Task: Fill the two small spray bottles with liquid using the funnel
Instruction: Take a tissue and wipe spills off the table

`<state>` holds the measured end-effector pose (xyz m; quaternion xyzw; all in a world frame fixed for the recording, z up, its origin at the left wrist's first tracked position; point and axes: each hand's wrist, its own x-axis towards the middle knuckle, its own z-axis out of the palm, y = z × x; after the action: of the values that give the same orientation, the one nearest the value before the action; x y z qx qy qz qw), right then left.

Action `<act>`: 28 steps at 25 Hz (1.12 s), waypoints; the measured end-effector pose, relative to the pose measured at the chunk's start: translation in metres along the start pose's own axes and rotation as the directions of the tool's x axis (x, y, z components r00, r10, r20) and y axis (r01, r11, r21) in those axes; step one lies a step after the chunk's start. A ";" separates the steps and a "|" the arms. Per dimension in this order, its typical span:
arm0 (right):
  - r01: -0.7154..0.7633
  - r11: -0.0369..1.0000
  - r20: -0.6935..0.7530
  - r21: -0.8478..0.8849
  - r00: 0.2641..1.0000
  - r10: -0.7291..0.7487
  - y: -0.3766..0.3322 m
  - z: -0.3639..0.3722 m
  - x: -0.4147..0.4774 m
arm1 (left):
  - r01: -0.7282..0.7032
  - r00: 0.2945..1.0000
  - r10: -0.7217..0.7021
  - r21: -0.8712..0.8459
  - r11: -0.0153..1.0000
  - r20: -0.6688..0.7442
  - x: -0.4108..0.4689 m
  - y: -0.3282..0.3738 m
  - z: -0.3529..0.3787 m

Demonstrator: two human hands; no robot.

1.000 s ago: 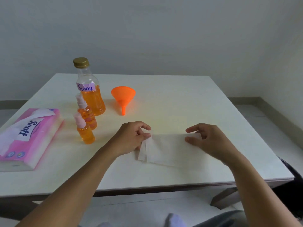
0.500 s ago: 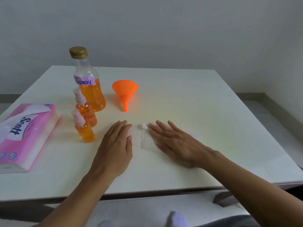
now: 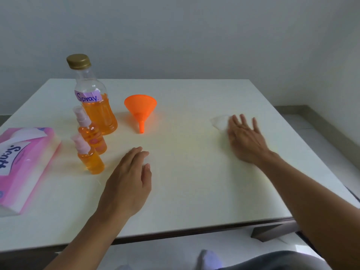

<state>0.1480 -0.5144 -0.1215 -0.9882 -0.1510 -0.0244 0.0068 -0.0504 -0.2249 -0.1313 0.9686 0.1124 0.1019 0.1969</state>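
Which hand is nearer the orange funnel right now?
Left. The left hand lies flat on the table, just in front of the orange funnel. The right hand is far out to the funnel's right, pressing on a white tissue.

Two filled spray bottles (image 3: 90,151) beside upright funnel (image 3: 140,111)

**Posture of the two bare hands and forearms**

Left hand (image 3: 129,184): palm down, fingers extended and held together, pointing forward; thumb set along the inner edge; nothing held. The bare left forearm enters from the lower left. Right hand (image 3: 245,140): palm down, farther forward and to the right, fingers spread and slightly blurred. The bare right forearm enters from the lower right, elbow out of view.
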 end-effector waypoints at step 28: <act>-0.316 0.907 0.029 0.280 0.947 0.321 0.025 -0.020 -0.020 | 0.022 1.000 -0.022 0.046 0.999 0.006 0.002 0.006 0.000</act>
<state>0.1352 -0.5446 -0.1026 -0.9883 0.0102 -0.0099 0.1520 -0.0478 -0.2300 -0.1288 0.9719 0.1248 0.0940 0.1763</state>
